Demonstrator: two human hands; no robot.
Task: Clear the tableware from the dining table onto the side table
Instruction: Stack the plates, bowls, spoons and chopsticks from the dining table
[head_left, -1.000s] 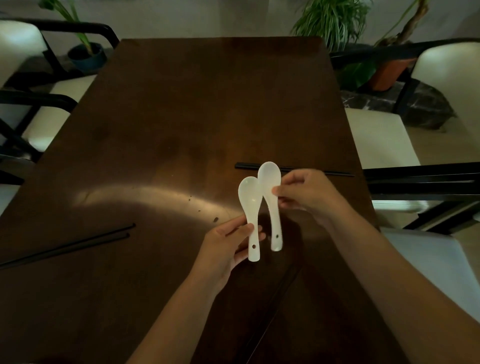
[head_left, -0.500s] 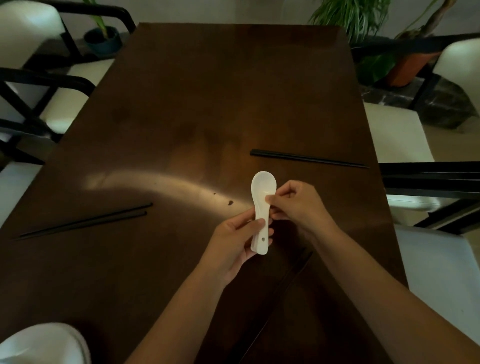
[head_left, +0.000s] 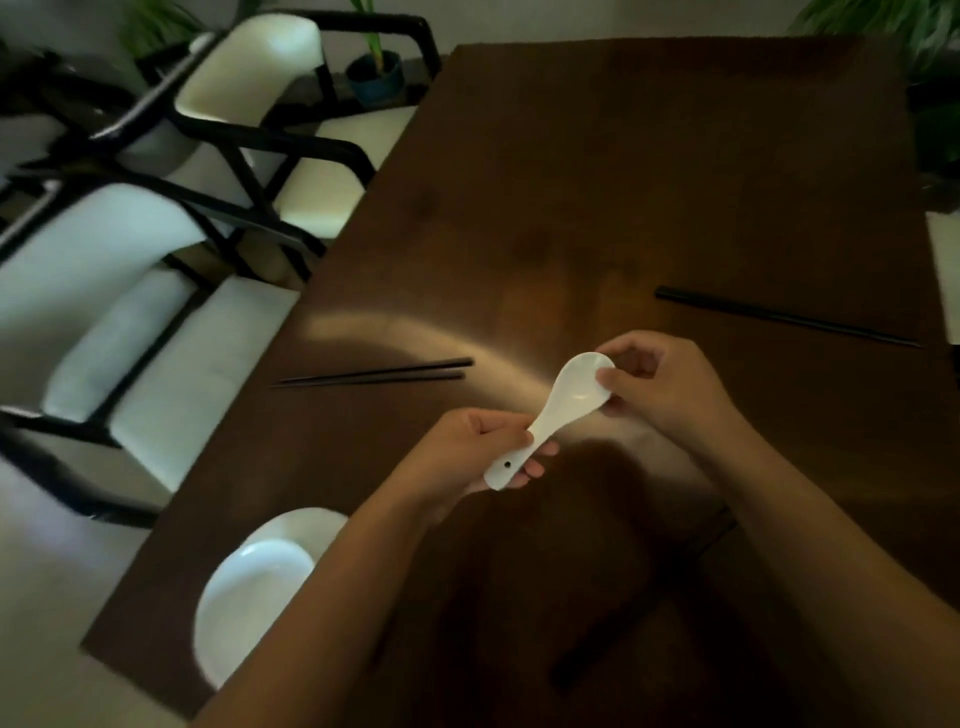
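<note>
Two white ceramic spoons (head_left: 563, 410) are nested into one stack, held above the dark wooden dining table (head_left: 623, 182). My left hand (head_left: 467, 447) grips the handle end. My right hand (head_left: 660, 384) pinches the bowl end with thumb and fingers. A pair of black chopsticks (head_left: 374, 373) lies on the table to the left of my hands. Another black pair (head_left: 779, 316) lies to the right, near the table edge. White stacked bowls (head_left: 249, 592) stand at the near left corner, partly hidden by my left forearm.
White-cushioned chairs with black frames (head_left: 171, 291) stand along the table's left side. Potted plants (head_left: 375, 73) sit on the floor beyond them. A pale chair seat (head_left: 945, 270) shows at the right edge.
The two spoons, held side by side a second ago, are nested into one stack held by both hands. The view has swung left, bringing the bowls and left chairs into sight.
</note>
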